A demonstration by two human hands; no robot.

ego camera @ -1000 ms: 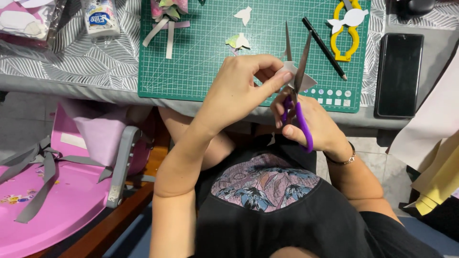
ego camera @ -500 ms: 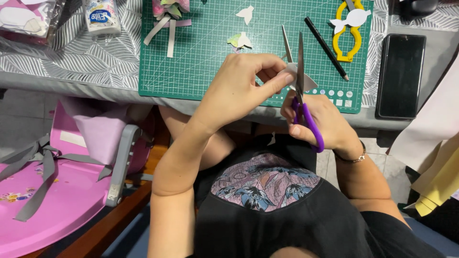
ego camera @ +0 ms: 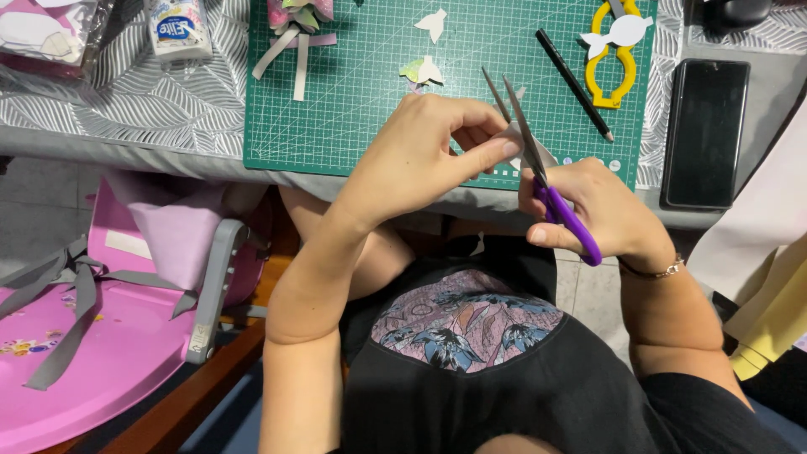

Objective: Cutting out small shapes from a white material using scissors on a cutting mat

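My left hand (ego camera: 424,151) pinches a small pale piece of paper (ego camera: 546,155) just over the near edge of the green cutting mat (ego camera: 361,84). My right hand (ego camera: 601,210) grips purple-handled scissors (ego camera: 542,176); their blades are parted and point away from me, set around the paper beside my left fingertips. Most of the paper is hidden by my fingers and the blades.
On the mat lie small paper cut-outs (ego camera: 424,71), a black pencil (ego camera: 574,84), yellow scissors (ego camera: 618,55) under a white paper shape, and a pink ribbon bundle (ego camera: 294,25). A dark phone (ego camera: 704,130) lies right of the mat, a glue bottle (ego camera: 178,29) left. A pink seat (ego camera: 109,336) stands at my left.
The scissor blades have tilted left and opened a little around the paper. Both hands have stayed at the mat's near edge.
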